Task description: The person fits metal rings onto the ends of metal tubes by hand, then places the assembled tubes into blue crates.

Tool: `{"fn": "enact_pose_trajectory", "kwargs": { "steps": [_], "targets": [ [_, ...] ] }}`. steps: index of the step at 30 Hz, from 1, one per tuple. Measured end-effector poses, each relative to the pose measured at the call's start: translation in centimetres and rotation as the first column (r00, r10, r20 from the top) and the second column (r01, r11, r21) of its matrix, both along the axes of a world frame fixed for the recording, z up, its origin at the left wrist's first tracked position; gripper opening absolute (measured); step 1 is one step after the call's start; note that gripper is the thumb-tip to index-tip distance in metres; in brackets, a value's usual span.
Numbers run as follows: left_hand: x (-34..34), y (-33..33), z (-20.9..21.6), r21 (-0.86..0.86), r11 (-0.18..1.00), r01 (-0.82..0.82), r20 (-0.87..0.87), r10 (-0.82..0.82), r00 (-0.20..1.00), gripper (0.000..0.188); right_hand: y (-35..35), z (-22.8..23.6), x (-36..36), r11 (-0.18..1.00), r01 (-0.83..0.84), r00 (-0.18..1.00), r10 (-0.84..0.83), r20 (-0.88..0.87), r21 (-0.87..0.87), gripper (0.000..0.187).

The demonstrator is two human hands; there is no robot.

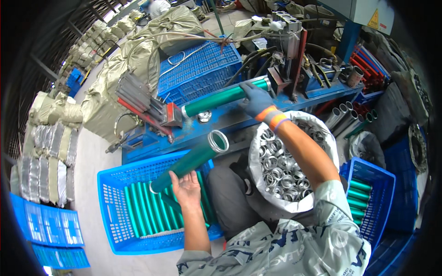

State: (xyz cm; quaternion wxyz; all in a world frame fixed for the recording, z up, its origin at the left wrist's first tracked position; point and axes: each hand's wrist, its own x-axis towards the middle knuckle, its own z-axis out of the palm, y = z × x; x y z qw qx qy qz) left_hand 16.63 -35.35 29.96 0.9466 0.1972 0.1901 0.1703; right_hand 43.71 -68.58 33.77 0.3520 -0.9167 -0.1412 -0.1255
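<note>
My right hand [258, 100], in a dark grey-blue glove with an orange cuff, grips a green tube [214, 102] near its right end. This tube lies across the blue bench between two metal end fixtures, with silver rings at its ends. My bare left hand [188, 189] is palm up with its fingers stretched out. Against its fingertips a second green tube [191, 160] slants over the blue crate [107, 216], its silver-ringed end up toward the bench. Whether the fingers bear its weight I cannot tell. A loose silver ring [204, 116] sits on the bench below the first tube.
Several green tubes lie in the crate at my left, and more in another blue crate [384, 184] at my right. Between them stands a white sack [254, 177] of metal rings. Hoses [184, 33] arch over the bench [230, 131]; stacked blue crates [198, 69] stand behind.
</note>
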Motion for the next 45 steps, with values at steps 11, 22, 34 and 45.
{"fn": "enact_pose_trajectory", "kwargs": {
  "steps": [11,22,34,45],
  "targets": [
    [4.7,0.0,-1.0,-0.085,0.996,0.005,0.028,-0.002,1.0,0.064,-2.7,-4.0,9.4,0.87,0.059,0.972,0.062,0.228,-0.49,0.068],
    [18.6,-16.5,-2.6,0.22,0.91,0.351,0.022,-0.365,0.931,0.067,-19.1,-0.4,-20.6,0.411,0.139,0.977,-0.205,-0.058,0.901,0.093],
    [37.6,-17.9,-8.1,0.232,0.932,0.279,-0.315,-0.2,0.928,0.083,-21.7,-1.2,-35.7,0.257,0.32,0.937,-0.228,-0.264,0.912,0.113],
    [24.7,-19.9,-8.0,0.411,0.77,0.488,-0.185,-0.454,0.872,0.052,-17.0,-3.6,-37.7,0.265,0.337,0.93,0.057,-0.364,0.903,0.074]
  ]
}}
